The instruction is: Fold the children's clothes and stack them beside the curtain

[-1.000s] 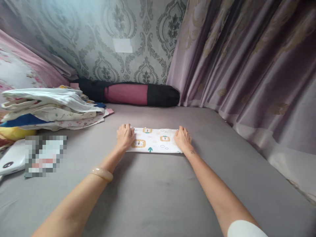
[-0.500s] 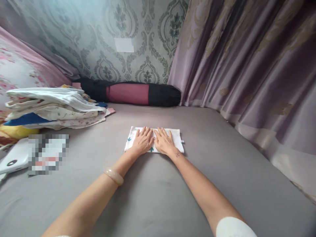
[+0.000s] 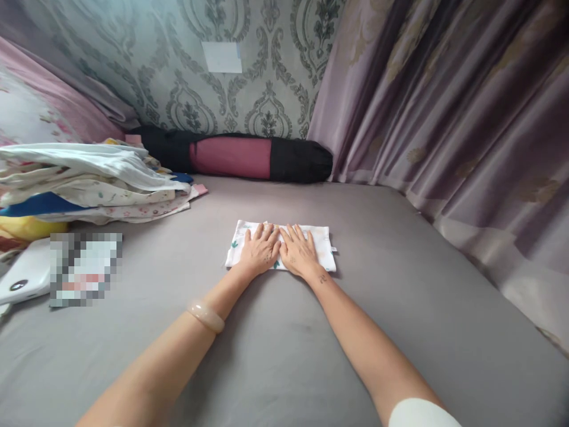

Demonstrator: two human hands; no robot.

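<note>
A folded white cloth with green leaf prints lies flat on the grey bed sheet. It looks like a garment or a towel; which one I cannot tell. A small tag sticks out at its right edge. My left hand rests palm down on the left half, fingers spread. Beside it, my right hand lies flat on the right half, fingers also apart. The two thumbs almost meet at the middle. Both palms hide much of the cloth's centre. A pale bangle circles my left forearm.
To the left, a pile of clothes is stacked on the bed. Nearer lie a white device and a blurred-out flat object. A long black and maroon bag lies against the wall. Purple curtains hang along the right.
The view has tilted down slightly, so the background sits higher. Both hands remain flat on the folded cloth, with only a slight shift of the fingers.
</note>
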